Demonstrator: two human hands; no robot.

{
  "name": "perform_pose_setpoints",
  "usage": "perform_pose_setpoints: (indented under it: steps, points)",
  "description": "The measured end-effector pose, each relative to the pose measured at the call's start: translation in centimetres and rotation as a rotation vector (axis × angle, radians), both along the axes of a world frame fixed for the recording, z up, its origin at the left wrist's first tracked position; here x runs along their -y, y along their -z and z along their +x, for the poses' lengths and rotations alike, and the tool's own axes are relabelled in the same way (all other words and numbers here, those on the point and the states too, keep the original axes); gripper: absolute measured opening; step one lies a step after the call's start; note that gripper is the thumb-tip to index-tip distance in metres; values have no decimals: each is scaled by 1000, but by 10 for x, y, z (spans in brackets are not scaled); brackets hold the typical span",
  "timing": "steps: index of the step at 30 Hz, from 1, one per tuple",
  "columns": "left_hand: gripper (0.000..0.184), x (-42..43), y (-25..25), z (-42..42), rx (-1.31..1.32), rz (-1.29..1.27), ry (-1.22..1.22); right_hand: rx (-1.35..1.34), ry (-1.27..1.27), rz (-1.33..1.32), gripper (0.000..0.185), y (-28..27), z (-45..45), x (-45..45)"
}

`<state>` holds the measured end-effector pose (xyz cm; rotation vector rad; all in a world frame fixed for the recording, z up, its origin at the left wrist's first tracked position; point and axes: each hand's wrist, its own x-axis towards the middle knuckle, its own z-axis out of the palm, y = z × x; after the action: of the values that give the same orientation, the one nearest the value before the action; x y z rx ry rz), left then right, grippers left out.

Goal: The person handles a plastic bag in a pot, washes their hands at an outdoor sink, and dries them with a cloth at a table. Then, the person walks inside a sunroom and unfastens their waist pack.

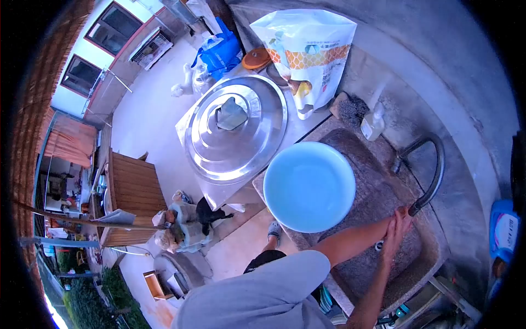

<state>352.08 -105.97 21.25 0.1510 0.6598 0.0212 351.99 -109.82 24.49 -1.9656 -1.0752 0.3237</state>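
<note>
My left hand (404, 216) is just under the mouth of the curved metal tap (438, 170), over the stone sink (438, 241). Its fingers are mostly hidden. Against the left hand and wrist lies my right hand (390, 238), its fingers stretched out. Neither hand shows any object in it, and I cannot make out running water. A large pale blue basin (309, 186) sits over the sink's left side, beside my left forearm.
A big metal lid (263, 137) with a cloth on its knob is left of the basin. Behind stands a white printed bag (323, 52). A clear bottle (373, 125) and a dark scrubber (350, 108) line the sink's back edge; a blue bottle (503, 230) is far right.
</note>
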Motion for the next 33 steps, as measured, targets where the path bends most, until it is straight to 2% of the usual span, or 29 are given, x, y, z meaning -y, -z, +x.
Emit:
perform_pose_setpoints:
  steps: [1, 3, 4, 6, 9, 11, 13, 15, 17, 18, 19, 20, 21, 22, 24, 25, 27, 29, 30, 31, 32, 33]
  points:
    - [36, 2, 9, 3, -15, 82, 6, -93, -66, -29, 43, -3, -11, 8]
    - [34, 1, 20, 5, -25, 347, 65, -79, -114, 31, 42, -28, -40, 13]
    - [33, 3, 30, 9, -8, 517, 126, -80, -106, 29, 42, -42, -50, 12]
    - [31, -3, 33, 13, 14, 864, 224, -36, -342, 121, 40, -66, -61, 6]
    - [28, -6, 47, 26, 88, 1416, 397, -22, -355, 154, 41, -72, -59, -5]
    - [26, -4, 61, 29, 144, 1719, 514, 97, -349, 19, 41, -26, -25, -1]
    - [24, 0, 80, 34, 223, 1946, 572, -296, -150, -240, 38, 29, 22, 11]
    - [22, -3, 110, 35, 331, 2139, 554, -56, -162, -106, 33, 55, 64, 21]
    - [15, -28, 46, -5, 324, 2279, 391, -844, 225, 47, 34, 61, 74, 17]
    - [17, -27, 32, -6, 181, 2182, 519, -725, 157, 108, 36, 76, 79, 30]
    - [15, -31, -9, -10, 160, 1970, 464, -880, 297, 228, 37, 85, 78, 24]
    - [14, -26, 11, -7, 140, 1744, 332, -1381, 451, 299, 37, 80, 76, 20]
    - [13, -24, 32, -4, 99, 1523, 214, -1442, 363, 443, 37, 67, 68, 9]
    - [13, -22, 27, -5, 118, 1515, 216, -1505, 257, 584, 37, 55, 62, 0]
    - [13, -25, 14, -13, 360, 227, -331, -1518, 267, 658, 37, 47, 60, -13]
    - [13, -28, 9, -20, 362, 232, -334, -1538, 269, 732, 38, 43, 59, -21]
    - [12, -29, 5, -38, 237, 18, -425, -1504, 272, 612, 34, 58, 70, -25]
    - [13, -21, 31, -56, 112, 305, -179, -611, 103, 272, 36, 70, 77, -35]
    - [14, -18, 34, -65, -59, 619, 85, -450, 170, 206, 21, 93, 82, -38]
    - [15, 0, 39, -67, -230, 665, 85, -435, 99, 187, 21, 103, 94, -44]
    - [15, 22, 95, -76, -33, 1417, 169, -569, 12, 213, 20, 118, 114, -52]
    - [15, 31, 89, -82, 44, 973, 213, -739, -68, 263, 19, 138, 132, -66]
